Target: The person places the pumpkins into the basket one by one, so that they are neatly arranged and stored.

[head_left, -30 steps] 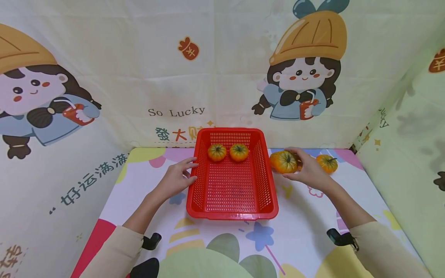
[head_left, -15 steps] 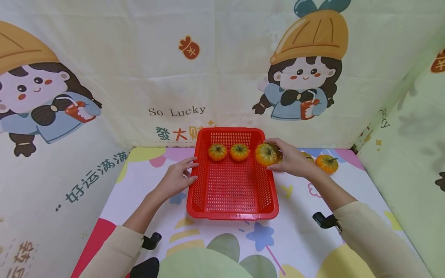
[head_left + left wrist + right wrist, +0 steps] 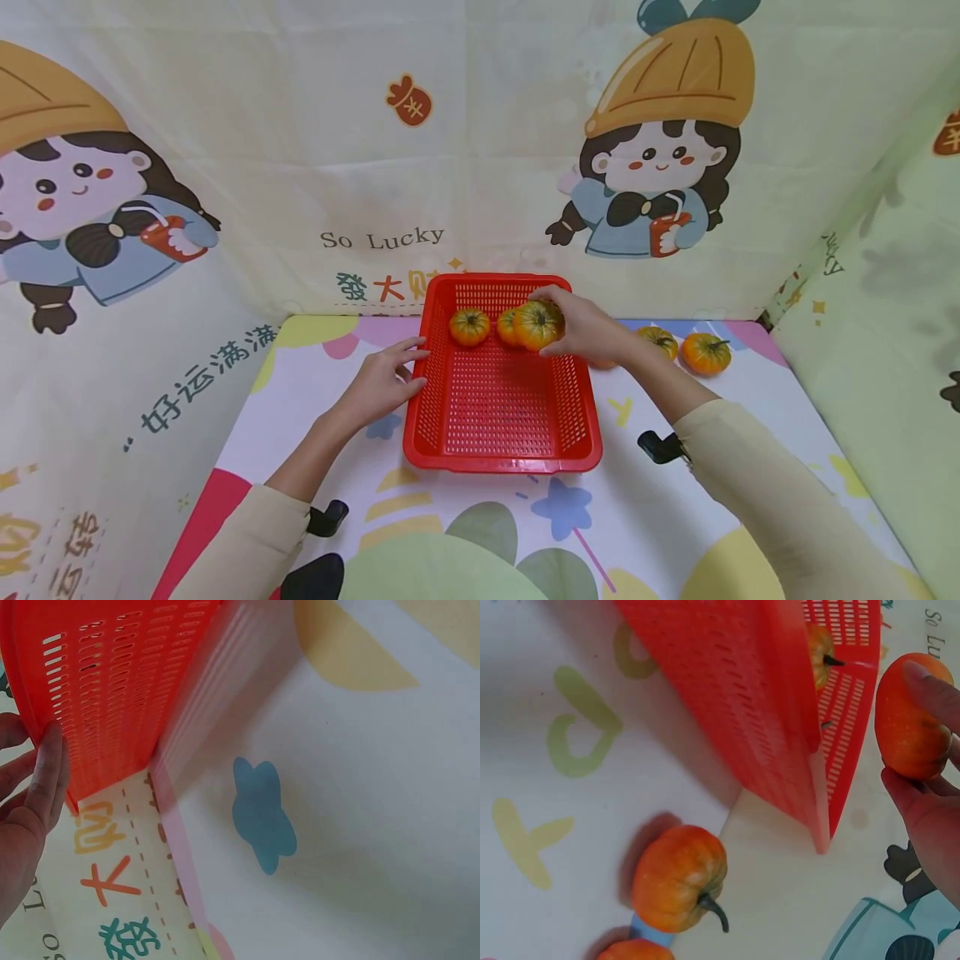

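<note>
The red basket (image 3: 498,465) stands on the table, holding two small orange pumpkins, one at the back left (image 3: 469,327) and one beside it (image 3: 506,327). My right hand (image 3: 588,327) grips another pumpkin (image 3: 538,325) over the basket's back right part; in the head view it partly covers the second one. The right wrist view shows the gripped pumpkin (image 3: 911,716) between thumb and fingers. My left hand (image 3: 375,383) touches the basket's left rim with its fingers spread; in the left wrist view these fingertips (image 3: 51,742) lie against the red side wall (image 3: 112,690).
Two pumpkins lie right of the basket, one (image 3: 658,342) partly behind my right forearm, the other (image 3: 706,354) farther right. A bit of something orange shows under the right wrist. A printed cloth wall (image 3: 495,200) rises behind the table (image 3: 637,500).
My right hand has carried its pumpkin leftward from the table beside the basket to above the basket's inside. My left hand has stayed at the left rim.
</note>
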A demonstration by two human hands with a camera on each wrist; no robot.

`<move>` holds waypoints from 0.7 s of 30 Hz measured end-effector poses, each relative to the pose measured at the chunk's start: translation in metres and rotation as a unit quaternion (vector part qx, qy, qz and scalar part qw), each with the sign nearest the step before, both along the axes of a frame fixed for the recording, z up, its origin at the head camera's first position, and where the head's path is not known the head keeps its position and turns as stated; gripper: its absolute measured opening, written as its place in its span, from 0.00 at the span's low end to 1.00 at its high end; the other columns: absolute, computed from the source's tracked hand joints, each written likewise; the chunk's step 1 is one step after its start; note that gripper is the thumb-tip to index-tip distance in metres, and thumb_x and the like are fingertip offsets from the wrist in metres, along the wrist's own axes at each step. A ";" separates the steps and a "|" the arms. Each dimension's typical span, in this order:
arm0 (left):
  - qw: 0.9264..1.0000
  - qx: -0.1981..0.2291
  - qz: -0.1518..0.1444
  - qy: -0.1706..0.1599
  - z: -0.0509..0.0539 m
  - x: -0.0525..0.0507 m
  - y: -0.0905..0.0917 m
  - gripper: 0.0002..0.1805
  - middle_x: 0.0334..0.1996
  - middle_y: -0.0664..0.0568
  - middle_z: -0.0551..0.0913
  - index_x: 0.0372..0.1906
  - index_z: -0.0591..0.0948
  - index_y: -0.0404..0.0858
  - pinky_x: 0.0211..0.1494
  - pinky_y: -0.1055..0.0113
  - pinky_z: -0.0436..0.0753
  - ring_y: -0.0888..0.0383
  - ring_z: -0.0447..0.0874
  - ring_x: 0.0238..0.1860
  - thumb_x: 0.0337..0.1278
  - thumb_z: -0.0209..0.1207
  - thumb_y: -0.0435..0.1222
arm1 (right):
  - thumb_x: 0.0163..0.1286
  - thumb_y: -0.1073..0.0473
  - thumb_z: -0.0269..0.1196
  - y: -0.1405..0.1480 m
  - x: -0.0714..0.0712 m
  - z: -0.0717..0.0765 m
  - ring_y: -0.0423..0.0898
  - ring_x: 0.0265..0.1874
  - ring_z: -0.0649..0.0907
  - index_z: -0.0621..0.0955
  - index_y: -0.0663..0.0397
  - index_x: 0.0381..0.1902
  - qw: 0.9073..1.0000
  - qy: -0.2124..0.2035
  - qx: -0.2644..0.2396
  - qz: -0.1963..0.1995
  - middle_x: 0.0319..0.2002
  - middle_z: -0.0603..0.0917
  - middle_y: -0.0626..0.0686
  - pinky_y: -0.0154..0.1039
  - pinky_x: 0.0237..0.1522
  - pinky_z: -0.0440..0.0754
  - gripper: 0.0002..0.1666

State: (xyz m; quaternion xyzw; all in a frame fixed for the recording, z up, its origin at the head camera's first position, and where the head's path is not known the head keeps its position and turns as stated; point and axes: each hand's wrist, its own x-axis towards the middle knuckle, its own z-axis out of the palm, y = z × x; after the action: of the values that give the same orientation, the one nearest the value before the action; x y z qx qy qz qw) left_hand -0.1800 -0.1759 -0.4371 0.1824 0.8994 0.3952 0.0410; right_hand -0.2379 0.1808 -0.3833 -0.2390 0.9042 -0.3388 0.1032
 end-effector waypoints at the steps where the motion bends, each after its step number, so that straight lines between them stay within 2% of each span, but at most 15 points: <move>1: 1.000 0.000 0.001 0.000 0.000 0.000 0.000 0.27 0.74 0.45 0.72 0.65 0.80 0.32 0.36 0.69 0.88 0.58 0.86 0.37 0.60 0.68 0.31 | 0.56 0.62 0.79 -0.003 -0.002 0.000 0.55 0.68 0.73 0.66 0.52 0.74 1.000 -0.004 -0.003 0.003 0.68 0.74 0.56 0.57 0.63 0.82 0.51; 8: 1.000 -0.005 0.009 -0.007 -0.001 -0.001 0.000 0.28 0.75 0.46 0.72 0.66 0.80 0.32 0.36 0.68 0.89 0.57 0.86 0.38 0.60 0.68 0.31 | 0.57 0.60 0.79 -0.025 -0.008 0.000 0.52 0.72 0.69 0.66 0.45 0.77 0.999 -0.051 0.000 0.012 0.72 0.70 0.51 0.54 0.62 0.84 0.53; 11: 1.000 -0.007 0.012 -0.010 -0.001 -0.001 -0.001 0.28 0.75 0.47 0.72 0.66 0.80 0.33 0.36 0.68 0.89 0.56 0.86 0.39 0.60 0.69 0.32 | 0.57 0.59 0.79 -0.034 -0.011 -0.001 0.51 0.70 0.70 0.68 0.43 0.76 0.998 -0.053 0.015 0.015 0.71 0.72 0.50 0.53 0.60 0.85 0.51; 15: 1.000 -0.009 0.013 -0.011 -0.001 -0.002 -0.001 0.28 0.75 0.48 0.72 0.66 0.80 0.33 0.36 0.68 0.88 0.55 0.86 0.39 0.60 0.68 0.32 | 0.56 0.59 0.80 -0.044 -0.017 -0.002 0.50 0.67 0.72 0.71 0.45 0.73 0.998 -0.033 0.036 0.035 0.68 0.74 0.50 0.51 0.59 0.86 0.49; 21: 1.000 -0.003 0.007 -0.007 -0.002 -0.002 -0.001 0.27 0.75 0.46 0.71 0.66 0.80 0.32 0.36 0.68 0.88 0.56 0.86 0.38 0.60 0.68 0.31 | 0.53 0.60 0.80 -0.054 -0.025 -0.012 0.50 0.65 0.74 0.71 0.44 0.70 0.996 -0.031 0.047 0.065 0.66 0.75 0.51 0.49 0.58 0.86 0.48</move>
State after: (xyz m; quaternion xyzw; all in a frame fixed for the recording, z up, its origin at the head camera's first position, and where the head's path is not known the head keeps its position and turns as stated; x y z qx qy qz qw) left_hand -0.1818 -0.1769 -0.4387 0.1731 0.9014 0.3942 0.0456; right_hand -0.2629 0.1271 -0.3957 -0.2816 0.8979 -0.2959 0.1643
